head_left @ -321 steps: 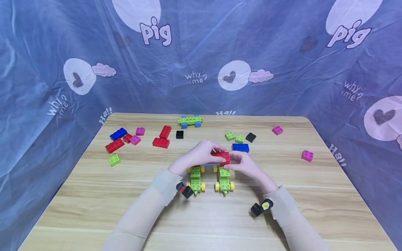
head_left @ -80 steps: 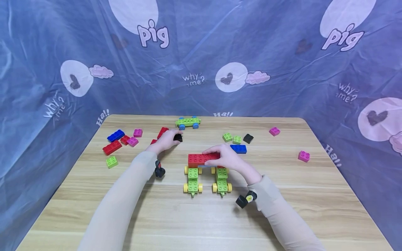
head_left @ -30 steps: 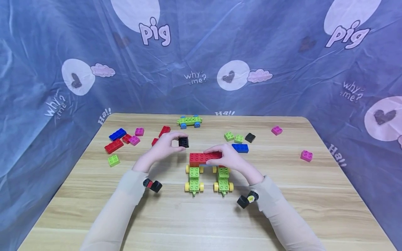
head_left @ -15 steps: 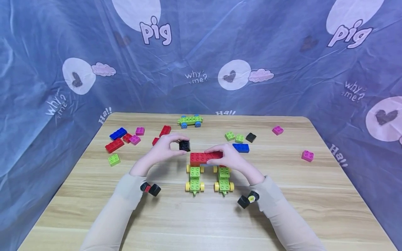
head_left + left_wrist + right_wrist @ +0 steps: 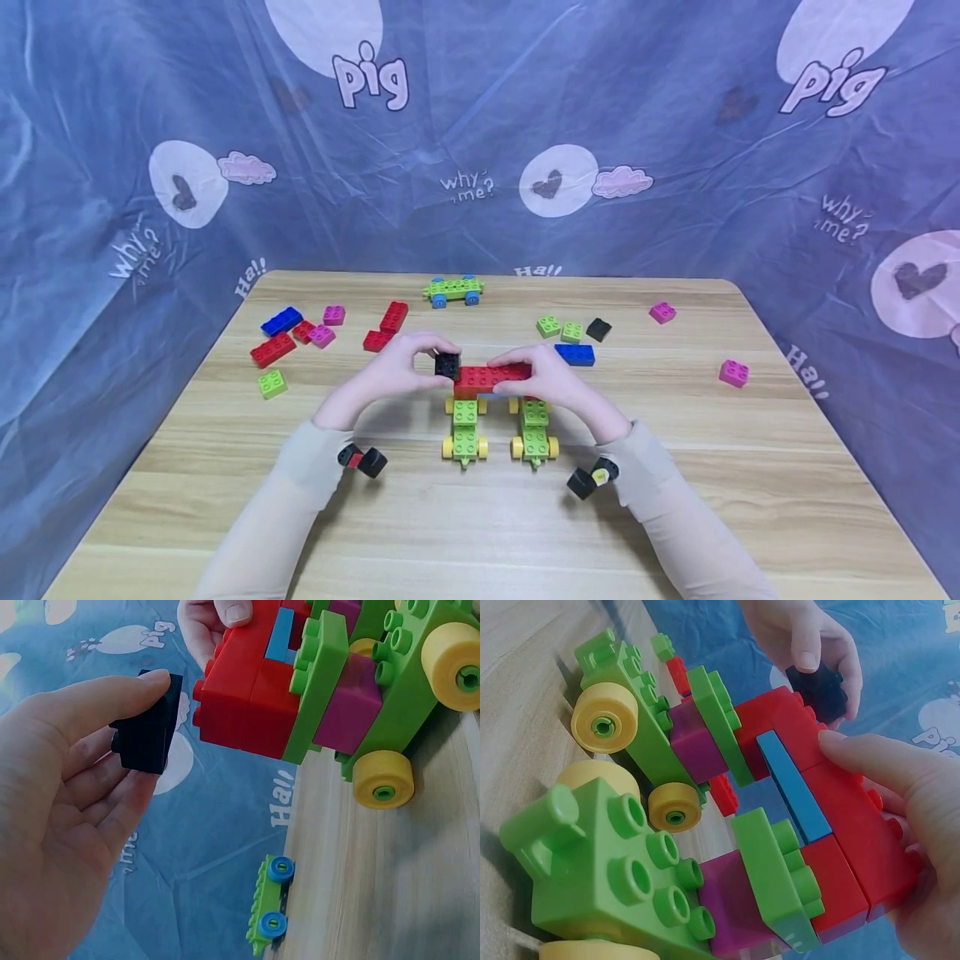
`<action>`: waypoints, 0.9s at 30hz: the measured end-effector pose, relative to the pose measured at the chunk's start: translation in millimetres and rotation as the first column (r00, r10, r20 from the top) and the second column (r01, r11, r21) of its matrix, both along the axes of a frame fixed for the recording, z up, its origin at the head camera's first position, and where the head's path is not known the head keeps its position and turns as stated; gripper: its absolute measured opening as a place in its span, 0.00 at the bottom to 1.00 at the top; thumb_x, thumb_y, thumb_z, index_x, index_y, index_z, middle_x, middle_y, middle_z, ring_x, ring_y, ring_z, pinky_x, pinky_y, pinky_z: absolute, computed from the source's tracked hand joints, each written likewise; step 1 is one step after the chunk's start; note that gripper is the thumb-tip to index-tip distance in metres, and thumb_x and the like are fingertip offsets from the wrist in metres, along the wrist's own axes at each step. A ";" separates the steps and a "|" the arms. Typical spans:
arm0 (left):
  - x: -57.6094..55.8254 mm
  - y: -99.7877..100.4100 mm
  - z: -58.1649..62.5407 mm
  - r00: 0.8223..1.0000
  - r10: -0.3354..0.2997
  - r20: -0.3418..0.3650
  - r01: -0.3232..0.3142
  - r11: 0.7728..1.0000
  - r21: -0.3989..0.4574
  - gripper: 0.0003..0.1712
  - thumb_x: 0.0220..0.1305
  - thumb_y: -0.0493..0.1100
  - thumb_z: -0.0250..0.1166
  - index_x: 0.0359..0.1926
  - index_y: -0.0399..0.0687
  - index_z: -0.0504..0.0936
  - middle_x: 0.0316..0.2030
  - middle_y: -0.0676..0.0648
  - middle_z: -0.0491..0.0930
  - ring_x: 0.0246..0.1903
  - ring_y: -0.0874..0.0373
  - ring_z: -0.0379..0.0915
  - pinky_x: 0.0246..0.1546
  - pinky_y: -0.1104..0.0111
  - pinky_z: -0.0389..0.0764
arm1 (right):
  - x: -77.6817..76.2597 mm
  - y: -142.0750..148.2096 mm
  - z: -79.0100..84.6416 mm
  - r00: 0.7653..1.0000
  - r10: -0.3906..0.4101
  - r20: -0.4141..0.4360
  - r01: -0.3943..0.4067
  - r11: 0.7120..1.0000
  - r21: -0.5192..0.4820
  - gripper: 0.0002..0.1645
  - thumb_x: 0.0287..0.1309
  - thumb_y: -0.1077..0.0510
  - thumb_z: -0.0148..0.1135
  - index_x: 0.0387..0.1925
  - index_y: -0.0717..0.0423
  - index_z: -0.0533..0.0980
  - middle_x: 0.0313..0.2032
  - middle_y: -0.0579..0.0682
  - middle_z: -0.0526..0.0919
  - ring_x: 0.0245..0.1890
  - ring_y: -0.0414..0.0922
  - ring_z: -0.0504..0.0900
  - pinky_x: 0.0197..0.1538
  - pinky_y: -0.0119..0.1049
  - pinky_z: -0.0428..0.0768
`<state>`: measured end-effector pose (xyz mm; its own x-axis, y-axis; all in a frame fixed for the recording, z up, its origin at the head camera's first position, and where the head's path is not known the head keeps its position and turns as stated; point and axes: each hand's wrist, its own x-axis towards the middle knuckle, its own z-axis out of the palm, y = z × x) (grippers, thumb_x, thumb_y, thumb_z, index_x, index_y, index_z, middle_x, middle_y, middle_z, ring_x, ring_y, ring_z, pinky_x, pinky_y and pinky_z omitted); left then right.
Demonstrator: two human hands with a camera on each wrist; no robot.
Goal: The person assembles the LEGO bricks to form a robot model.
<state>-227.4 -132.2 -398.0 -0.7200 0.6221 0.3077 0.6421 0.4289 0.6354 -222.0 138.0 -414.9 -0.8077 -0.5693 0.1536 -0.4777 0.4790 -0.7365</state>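
Note:
In the head view my left hand (image 5: 393, 371) pinches a black toy building brick (image 5: 447, 365) between thumb and fingers, close over the left end of a row of red bricks (image 5: 474, 380). The left wrist view shows a gap between the black brick (image 5: 150, 727) and the red studs. My right hand (image 5: 551, 379) grips that red row near its right end. The row forms the top of a bridge-like build, with a blue piece (image 5: 795, 787) under it. Magenta bricks (image 5: 349, 701) and two green wheeled bases (image 5: 465, 442) with yellow wheels support it.
Behind the build stands a green car base (image 5: 453, 289) with blue wheels. Red, blue, pink and green bricks lie at the left, among them a long red brick (image 5: 273, 349). A blue brick (image 5: 575, 355), a black piece (image 5: 598, 329) and pink bricks (image 5: 734, 372) lie at the right.
My left hand has lifted the black brick from the table's back and carried it toward me and right, to the red row's left end. My right hand has stayed on the red row.

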 end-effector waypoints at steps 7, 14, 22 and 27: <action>0.2 2.8 -2.1 0.999 -0.035 0.001 0.035 0.999 -0.015 0.23 0.48 0.38 0.76 0.48 0.40 0.83 0.45 0.45 0.84 0.43 0.54 0.79 0.49 0.59 0.80 | 1.0 0.4 -0.1 1.000 0.007 0.009 -0.007 1.000 -0.021 0.22 0.51 0.55 0.73 0.49 0.58 0.82 0.45 0.54 0.86 0.35 0.39 0.84 0.36 0.31 0.80; 0.5 4.9 -2.6 0.999 -0.047 -0.008 0.047 0.998 -0.029 0.23 0.47 0.39 0.76 0.47 0.41 0.83 0.44 0.46 0.85 0.43 0.55 0.79 0.48 0.62 0.80 | 0.9 0.6 -0.5 1.000 0.007 0.017 -0.007 1.000 -0.024 0.23 0.51 0.54 0.73 0.49 0.58 0.82 0.45 0.55 0.86 0.34 0.38 0.83 0.35 0.30 0.80; -0.6 6.5 -0.6 0.999 -0.033 0.028 0.034 0.998 -0.045 0.22 0.48 0.37 0.74 0.47 0.40 0.83 0.45 0.45 0.84 0.44 0.53 0.79 0.50 0.60 0.79 | 0.9 0.5 -1.1 1.000 0.007 0.020 -0.006 1.000 -0.027 0.23 0.51 0.54 0.73 0.49 0.58 0.82 0.45 0.55 0.86 0.34 0.38 0.84 0.36 0.31 0.80; -2.3 6.8 0.4 0.998 -0.031 0.055 0.034 0.997 -0.063 0.22 0.49 0.37 0.74 0.48 0.39 0.83 0.45 0.44 0.84 0.43 0.53 0.78 0.51 0.58 0.78 | 1.0 0.4 -1.0 1.000 0.008 0.016 -0.008 1.000 -0.024 0.23 0.51 0.54 0.73 0.49 0.58 0.82 0.45 0.54 0.86 0.36 0.39 0.84 0.37 0.31 0.80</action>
<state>-229.7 -125.4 -397.6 -0.7135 0.6625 0.2280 0.6220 0.4490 0.6415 -221.1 138.4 -415.9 -0.8057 -0.5718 0.1545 -0.4693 0.4571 -0.7556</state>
